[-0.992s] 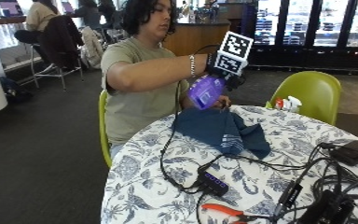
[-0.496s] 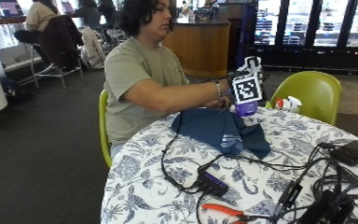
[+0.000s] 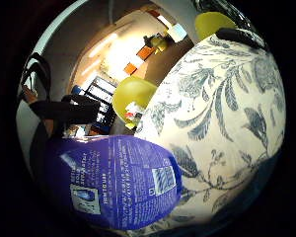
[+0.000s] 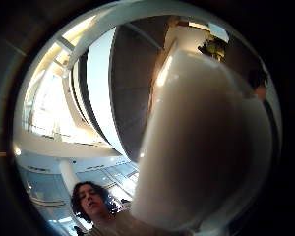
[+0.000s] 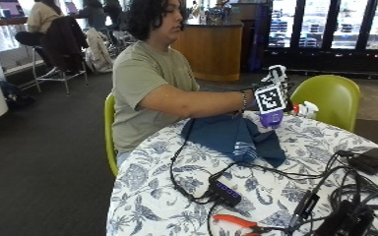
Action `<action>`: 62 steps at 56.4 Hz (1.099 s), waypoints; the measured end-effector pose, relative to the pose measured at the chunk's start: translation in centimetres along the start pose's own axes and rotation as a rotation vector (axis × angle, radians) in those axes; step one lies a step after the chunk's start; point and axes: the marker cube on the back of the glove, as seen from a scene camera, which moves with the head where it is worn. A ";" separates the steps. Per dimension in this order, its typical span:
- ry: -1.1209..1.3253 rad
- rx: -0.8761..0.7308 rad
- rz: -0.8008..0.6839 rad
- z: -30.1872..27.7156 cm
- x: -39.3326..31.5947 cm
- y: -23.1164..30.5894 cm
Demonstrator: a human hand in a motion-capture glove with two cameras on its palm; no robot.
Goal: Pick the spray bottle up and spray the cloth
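Spray bottle (image 5: 271, 118) at table's (image 5: 176, 196) far edge, right hand (image 5: 267, 91) wrapped round it
Rigid slick plastic, likely light; hold at neck; soft blue cloth (image 5: 232, 137) just beside

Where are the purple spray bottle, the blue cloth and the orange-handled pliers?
spray bottle (image 5: 271, 118): outside view, lower purple body.
cloth (image 5: 227, 136): outside view, middle of the crumpled fabric.
pliers (image 5: 232, 221): outside view, orange handle.

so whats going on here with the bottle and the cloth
A person seated at a round table holds a purple spray bottle in their gloved right hand. The bottle is upright at the table's far side, just beyond a crumpled blue cloth lying on the floral tablecloth. Whether its base touches the table is unclear. Cables and orange-handled pliers lie nearer the camera.
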 end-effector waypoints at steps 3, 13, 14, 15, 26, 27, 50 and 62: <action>0.049 -0.011 -0.002 0.0 0.8 -0.3; 0.164 -0.121 0.079 -0.5 2.1 1.3; 0.169 -0.127 0.089 -0.6 2.1 1.4; 0.158 -0.130 0.101 -0.8 1.9 1.5; 0.308 -0.265 0.170 -5.4 1.4 5.0; 0.339 -0.273 0.166 -6.2 1.3 5.4; 0.861 -0.588 0.032 -16.0 -6.9 20.1; 0.890 -0.560 -0.074 -17.6 -11.8 25.8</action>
